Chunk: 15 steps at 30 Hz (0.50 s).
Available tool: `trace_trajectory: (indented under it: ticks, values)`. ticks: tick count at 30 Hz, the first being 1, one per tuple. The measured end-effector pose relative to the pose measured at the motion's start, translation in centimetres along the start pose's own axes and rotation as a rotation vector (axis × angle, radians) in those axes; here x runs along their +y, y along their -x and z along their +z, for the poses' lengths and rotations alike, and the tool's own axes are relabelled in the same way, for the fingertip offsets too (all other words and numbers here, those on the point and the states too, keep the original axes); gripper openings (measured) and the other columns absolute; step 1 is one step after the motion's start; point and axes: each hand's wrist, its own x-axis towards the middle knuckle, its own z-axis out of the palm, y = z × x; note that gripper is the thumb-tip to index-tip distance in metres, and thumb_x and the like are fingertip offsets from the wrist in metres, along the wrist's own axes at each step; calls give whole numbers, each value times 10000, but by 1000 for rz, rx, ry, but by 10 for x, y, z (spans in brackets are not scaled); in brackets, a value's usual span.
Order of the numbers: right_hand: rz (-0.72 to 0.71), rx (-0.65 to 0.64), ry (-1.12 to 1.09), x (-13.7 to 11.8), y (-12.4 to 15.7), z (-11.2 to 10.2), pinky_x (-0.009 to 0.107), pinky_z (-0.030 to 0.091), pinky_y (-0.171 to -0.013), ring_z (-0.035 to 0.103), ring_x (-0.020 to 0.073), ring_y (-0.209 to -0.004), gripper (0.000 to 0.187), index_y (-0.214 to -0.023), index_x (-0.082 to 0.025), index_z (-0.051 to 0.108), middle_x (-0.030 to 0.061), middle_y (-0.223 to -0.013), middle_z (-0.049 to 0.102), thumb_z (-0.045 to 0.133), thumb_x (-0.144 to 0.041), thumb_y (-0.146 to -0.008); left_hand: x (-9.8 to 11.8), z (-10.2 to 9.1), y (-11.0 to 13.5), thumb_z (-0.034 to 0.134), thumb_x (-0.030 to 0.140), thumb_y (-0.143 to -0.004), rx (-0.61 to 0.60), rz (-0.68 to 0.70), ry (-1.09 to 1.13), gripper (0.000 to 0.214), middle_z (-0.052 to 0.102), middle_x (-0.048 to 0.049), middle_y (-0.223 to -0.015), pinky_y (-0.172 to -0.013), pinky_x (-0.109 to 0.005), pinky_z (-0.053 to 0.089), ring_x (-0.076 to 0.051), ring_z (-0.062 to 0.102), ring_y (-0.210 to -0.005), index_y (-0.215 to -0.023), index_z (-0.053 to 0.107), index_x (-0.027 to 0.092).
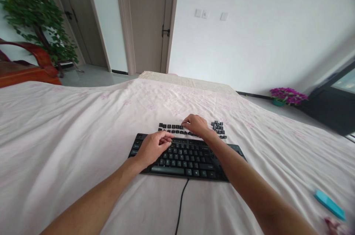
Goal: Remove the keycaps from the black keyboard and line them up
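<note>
A black keyboard (191, 159) lies on a pale pink bedsheet (69, 135), its cable (180, 205) running toward me. Several loose black keycaps (172, 128) are set out in rows just beyond it, with a smaller group of keycaps (219, 128) to the right. My left hand (154, 148) rests on the keyboard's upper left part, fingers curled together in a pinch over the top row. My right hand (196, 124) reaches past the keyboard to the loose keycaps, fingers bent down onto them. What either hand pinches is too small to make out.
A teal flat object (330, 203) lies on the sheet at the lower right, beside a pink thing (334, 225) at the corner. Beyond the bed are doors (146, 20), a potted plant (36, 17), a red wooden seat (27, 68), purple flowers (288, 96).
</note>
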Motion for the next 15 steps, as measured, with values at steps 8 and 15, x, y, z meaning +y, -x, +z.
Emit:
trace_trajectory:
  ticks: [8,15]
  values:
    - [53,24,20,8,2,-3,284,417,-751,596,240,-968,236,-918,-284,745,56,-960,701,599,-399,-773,0,0,1,559,195,-776,2,-1,6,246,713,-15,-891,-760,-255,508,-143,651,-775,-992,676,206]
    - [36,8,29,5,3,-2,284,415,-765,585,237,-986,180,-872,-280,747,50,-943,694,647,-353,-742,3,0,1,561,188,-776,6,4,4,246,714,-14,-888,-757,-248,507,-140,654,-771,-992,677,207]
